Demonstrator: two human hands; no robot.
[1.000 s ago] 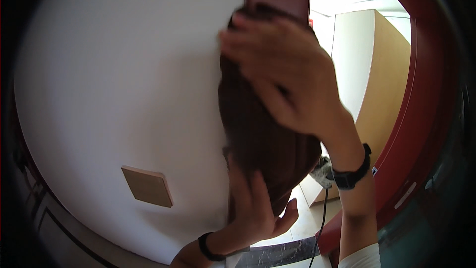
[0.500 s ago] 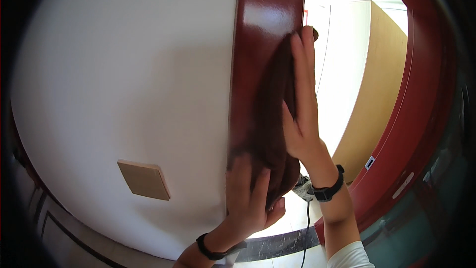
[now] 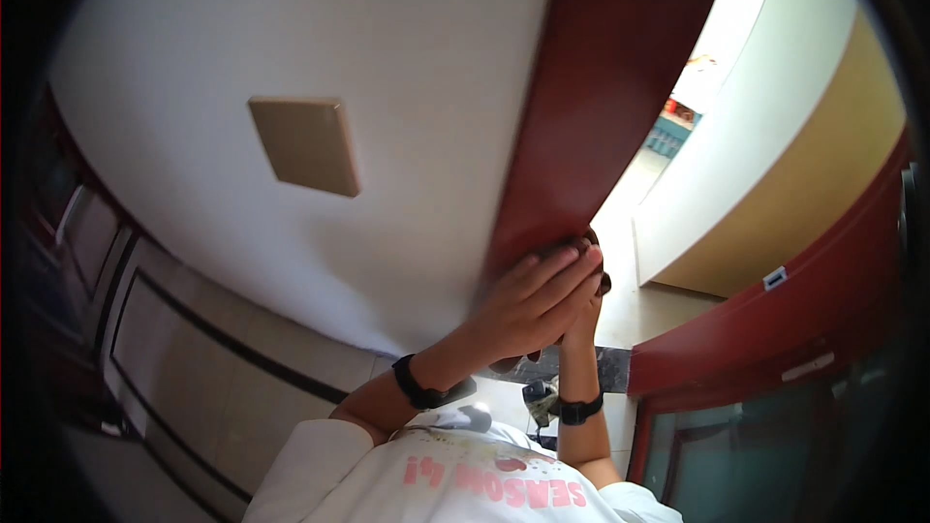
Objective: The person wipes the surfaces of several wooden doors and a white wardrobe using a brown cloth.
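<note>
My left hand (image 3: 531, 308) lies across a dark red door frame (image 3: 605, 87), low on it, its fingers stretched out close together and pressing a brown cloth (image 3: 605, 284). Just right of it, my right hand (image 3: 579, 322) grips the same cloth around the frame's right edge. Its fingers are mostly hidden behind my left hand. Only small bits of the cloth show, beside the fingertips and below my left palm. Each wrist wears a black band.
A beige square switch plate (image 3: 305, 147) sits on the white wall (image 3: 417, 58) to the left. On the right, a red door (image 3: 717, 334) with glass panels stands open. Through the doorway are a light wooden panel (image 3: 804, 174) and a tiled floor (image 3: 615, 315) with a dark threshold strip.
Both hands and the cloth have moved down the frame, and my hands have come together, left over right. The view has tilted downward, so my white shirt now shows.
</note>
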